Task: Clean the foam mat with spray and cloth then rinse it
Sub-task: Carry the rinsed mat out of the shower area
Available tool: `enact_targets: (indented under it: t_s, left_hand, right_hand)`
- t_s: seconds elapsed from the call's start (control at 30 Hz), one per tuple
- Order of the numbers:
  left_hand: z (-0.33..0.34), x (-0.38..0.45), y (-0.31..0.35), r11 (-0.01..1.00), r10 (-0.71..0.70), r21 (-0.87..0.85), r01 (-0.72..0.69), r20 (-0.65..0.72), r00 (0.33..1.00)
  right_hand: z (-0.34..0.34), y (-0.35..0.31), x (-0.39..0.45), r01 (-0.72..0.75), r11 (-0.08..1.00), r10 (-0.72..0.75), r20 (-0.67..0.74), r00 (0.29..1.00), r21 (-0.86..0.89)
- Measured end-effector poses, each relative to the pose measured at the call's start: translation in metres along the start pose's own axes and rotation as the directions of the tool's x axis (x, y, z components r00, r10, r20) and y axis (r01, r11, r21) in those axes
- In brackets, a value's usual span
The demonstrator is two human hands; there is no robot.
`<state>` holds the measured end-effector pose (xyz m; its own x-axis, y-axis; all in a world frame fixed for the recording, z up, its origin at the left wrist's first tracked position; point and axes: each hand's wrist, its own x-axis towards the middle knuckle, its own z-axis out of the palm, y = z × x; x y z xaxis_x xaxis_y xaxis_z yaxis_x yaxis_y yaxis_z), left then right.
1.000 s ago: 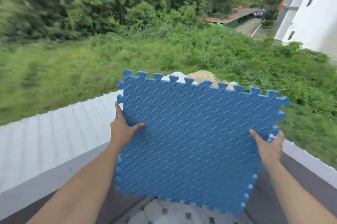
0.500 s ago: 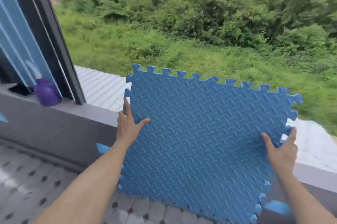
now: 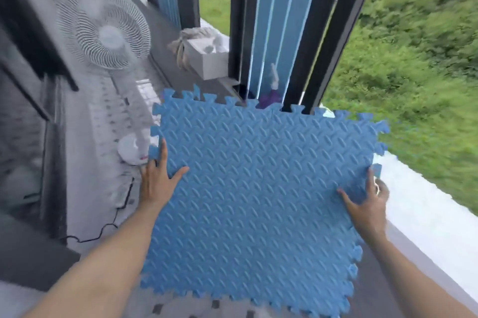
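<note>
A square blue foam mat with jigsaw edges and an embossed pattern is held up in front of me, tilted slightly. My left hand grips its left edge, thumb across the front face. My right hand grips the right edge, thumb on the front and fingers behind. Just above the mat's top edge, a purple spray bottle with a white nozzle stands on the sill by the window frame. A crumpled cloth lies over a white box further back.
A white standing fan is at the left with its base on the tiled floor and a black cable trailing. Dark window frames rise ahead. A white ledge runs at the right, with green bushes beyond.
My view has swung left, from the greenery outside toward the window frames, fan and floor. Both hands keep their hold on the mat, which has moved left with me.
</note>
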<state>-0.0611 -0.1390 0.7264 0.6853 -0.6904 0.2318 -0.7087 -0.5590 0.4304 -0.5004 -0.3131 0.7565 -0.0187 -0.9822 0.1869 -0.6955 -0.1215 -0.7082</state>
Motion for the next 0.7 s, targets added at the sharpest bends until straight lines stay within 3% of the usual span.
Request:
enact_targets:
  t_s: [0.23, 0.33, 0.53, 0.7]
  left_hand:
    - [-0.01, 0.006, -0.126, 0.935, -0.353, -0.03, 0.352, -0.067, 0.933]
    - [0.01, 0.006, -0.162, 0.905, -0.424, -0.037, 0.423, -0.094, 0.901]
    - [0.08, 0.002, -0.219, 0.811, -0.586, 0.005, 0.586, 0.006, 0.811]
    - [0.191, -0.012, -0.28, 0.749, -0.66, 0.007, 0.662, 0.089, 0.746]
  right_hand:
    - [0.163, -0.07, 0.018, 0.226, 0.974, -0.209, 0.287, 0.935, -0.025]
    - [0.231, -0.077, 0.027, 0.259, 0.966, -0.235, 0.369, 0.899, -0.018]
    - [0.363, -0.044, 0.053, 0.266, 0.964, -0.223, 0.533, 0.816, -0.004]
    - [0.481, 0.024, 0.06, 0.326, 0.945, -0.246, 0.579, 0.777, -0.036]
